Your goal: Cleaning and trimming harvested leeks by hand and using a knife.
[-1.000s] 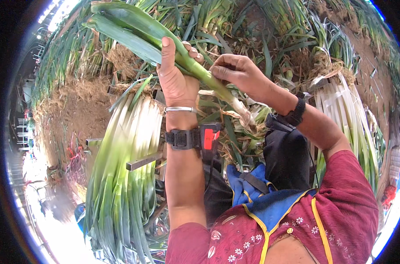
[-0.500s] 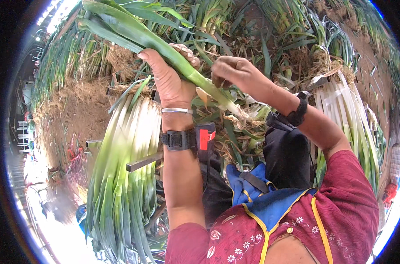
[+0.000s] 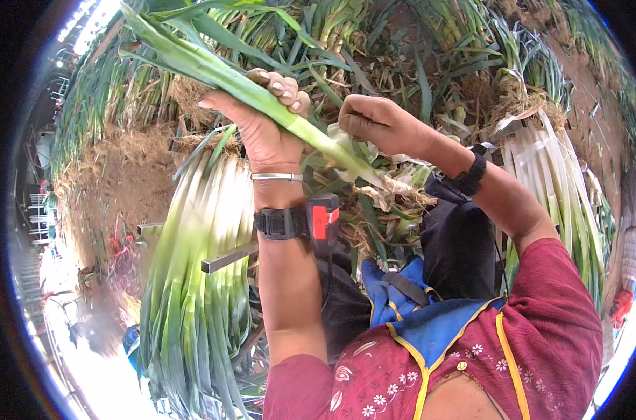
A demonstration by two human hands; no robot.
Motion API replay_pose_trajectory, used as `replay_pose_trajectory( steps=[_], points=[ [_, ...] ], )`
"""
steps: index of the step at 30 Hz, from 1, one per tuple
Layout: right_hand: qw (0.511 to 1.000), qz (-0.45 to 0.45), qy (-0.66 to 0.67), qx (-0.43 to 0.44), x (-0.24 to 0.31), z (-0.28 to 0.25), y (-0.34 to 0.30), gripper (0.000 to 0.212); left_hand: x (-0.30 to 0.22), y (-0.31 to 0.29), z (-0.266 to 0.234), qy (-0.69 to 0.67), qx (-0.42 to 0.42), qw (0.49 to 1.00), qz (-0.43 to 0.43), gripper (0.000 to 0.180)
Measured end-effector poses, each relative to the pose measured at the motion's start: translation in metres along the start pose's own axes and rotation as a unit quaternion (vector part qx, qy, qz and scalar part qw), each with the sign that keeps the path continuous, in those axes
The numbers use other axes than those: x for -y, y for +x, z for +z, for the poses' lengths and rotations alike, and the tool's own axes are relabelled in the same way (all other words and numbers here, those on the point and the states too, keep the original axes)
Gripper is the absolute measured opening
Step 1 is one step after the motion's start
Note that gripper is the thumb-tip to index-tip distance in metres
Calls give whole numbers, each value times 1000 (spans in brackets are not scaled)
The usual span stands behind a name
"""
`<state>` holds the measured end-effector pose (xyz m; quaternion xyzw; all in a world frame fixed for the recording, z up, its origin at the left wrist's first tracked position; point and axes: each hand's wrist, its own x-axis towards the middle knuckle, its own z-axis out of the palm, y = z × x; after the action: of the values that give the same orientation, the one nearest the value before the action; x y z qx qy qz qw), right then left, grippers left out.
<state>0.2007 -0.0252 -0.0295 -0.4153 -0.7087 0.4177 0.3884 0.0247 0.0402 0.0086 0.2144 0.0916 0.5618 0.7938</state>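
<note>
A single leek lies slantwise across my left hand, whose fingers are wrapped round its stalk. Its green leaves point to the far left, and its pale end with dry, ragged roots points to the right. Close beside the pale part, my right hand is closed in a pinch. A thin whitish outer leaf shows under its fingertips, pulled away from the stalk.
Trimmed leeks lie in a heap on a metal frame at the left. Another pile of clean leeks is at the right. Untrimmed leeks with earthy roots stand along the far side. Peeled leaf scraps litter the ground before my knees.
The leek has turned slightly in my left hand, and its leaves shifted left. My right hand has closed and moved a little; a whitish leaf now shows at its fingertips.
</note>
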Motion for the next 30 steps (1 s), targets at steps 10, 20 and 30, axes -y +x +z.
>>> replay_pose_trajectory(
  steps=[10, 20, 30],
  points=[
    [839, 197, 492, -119, 28, -8, -6, 17, -13, 2, -9, -40, 79, 996, -9, 82],
    [993, -14, -53, 106, -4, -31, -37, 19, -36, 10, -22, -53, 45, 998, -8, 76],
    [986, -5, -120, 120, -29, -50, -94, 17, -83, 7, -41, -61, 12, 998, 33, 73]
  ],
)
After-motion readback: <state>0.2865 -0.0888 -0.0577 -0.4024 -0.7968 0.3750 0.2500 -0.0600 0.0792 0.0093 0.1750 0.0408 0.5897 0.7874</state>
